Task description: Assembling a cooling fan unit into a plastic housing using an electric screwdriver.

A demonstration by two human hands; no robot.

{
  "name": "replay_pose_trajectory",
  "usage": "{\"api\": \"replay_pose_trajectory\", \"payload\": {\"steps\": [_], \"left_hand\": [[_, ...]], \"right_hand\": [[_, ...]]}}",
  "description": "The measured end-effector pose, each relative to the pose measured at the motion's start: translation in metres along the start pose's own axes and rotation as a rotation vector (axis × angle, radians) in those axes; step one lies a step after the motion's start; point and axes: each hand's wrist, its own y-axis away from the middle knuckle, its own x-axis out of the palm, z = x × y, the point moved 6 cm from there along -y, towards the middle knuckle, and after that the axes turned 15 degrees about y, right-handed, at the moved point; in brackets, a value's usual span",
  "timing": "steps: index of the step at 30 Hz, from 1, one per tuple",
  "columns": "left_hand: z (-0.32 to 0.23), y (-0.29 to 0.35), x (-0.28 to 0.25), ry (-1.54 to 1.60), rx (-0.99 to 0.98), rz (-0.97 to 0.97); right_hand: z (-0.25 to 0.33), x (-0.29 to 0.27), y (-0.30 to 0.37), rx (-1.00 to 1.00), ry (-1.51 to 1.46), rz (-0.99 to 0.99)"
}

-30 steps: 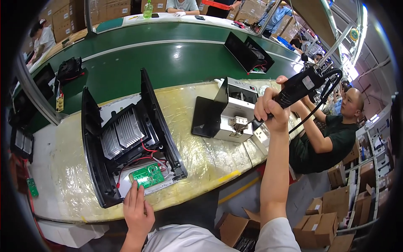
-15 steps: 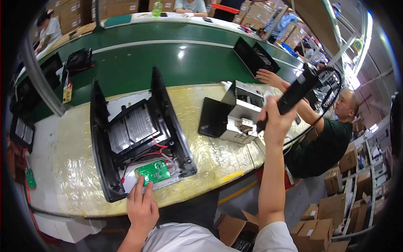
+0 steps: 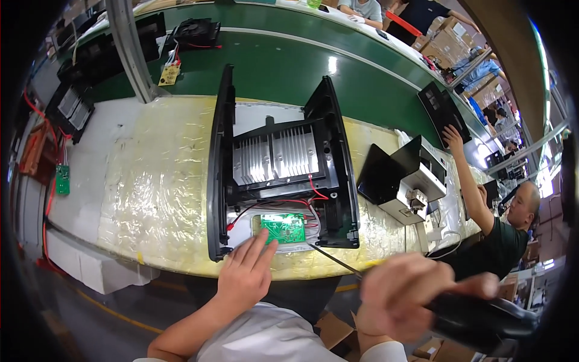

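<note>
A green circuit board [image 3: 283, 228] lies in the near end of a black housing [image 3: 218, 175], with red and white wires running beside it. My left hand [image 3: 246, 268] rests its outstretched fingertips at the board's near left edge. In my right hand [image 3: 410, 295] is a black electric screwdriver [image 3: 482, 317], blurred by motion. Its long thin shaft [image 3: 335, 260] slants left, the tip close to the housing's near right corner; whether it touches anything I cannot tell. Beyond the board, a finned metal heat sink [image 3: 274, 154] sits inside the housing.
A silver-and-black box-shaped device [image 3: 404, 205] stands to the right on the plastic-covered table [image 3: 163, 181]. Past it, a co-worker [image 3: 503, 241] reaches toward a black casing [image 3: 443, 111] on the green conveyor [image 3: 271, 66]. A metal post [image 3: 129, 51] rises at the far left.
My right hand has brought the screwdriver down from the upper right toward the housing's near side. My view has turned, shifting the housing rightward. The co-worker's hand now meets the black casing.
</note>
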Motion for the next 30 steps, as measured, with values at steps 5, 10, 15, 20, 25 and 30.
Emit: {"api": "replay_pose_trajectory", "payload": {"steps": [5,10,15,20,25,30], "left_hand": [[0.001,0.004,0.000,0.048,0.023,0.011],[-0.003,0.001,0.001,0.063,0.023,0.022],[-0.005,-0.001,-0.001,0.056,0.014,0.034],[-0.001,0.001,-0.001,0.058,-0.023,0.036],[0.002,0.003,-0.003,0.047,-0.036,0.030],[0.007,0.004,-0.004,0.064,-0.025,0.022]], "right_hand": [[-0.052,0.022,0.028,0.380,-0.023,0.068],[-0.073,0.029,0.035,0.303,0.112,0.110],[-0.078,0.033,0.031,0.259,0.147,0.075],[-0.091,0.035,0.023,0.254,0.168,0.204],[-0.097,0.047,0.026,0.253,0.056,0.239],[-0.098,0.045,0.025,0.229,0.129,0.234]]}}
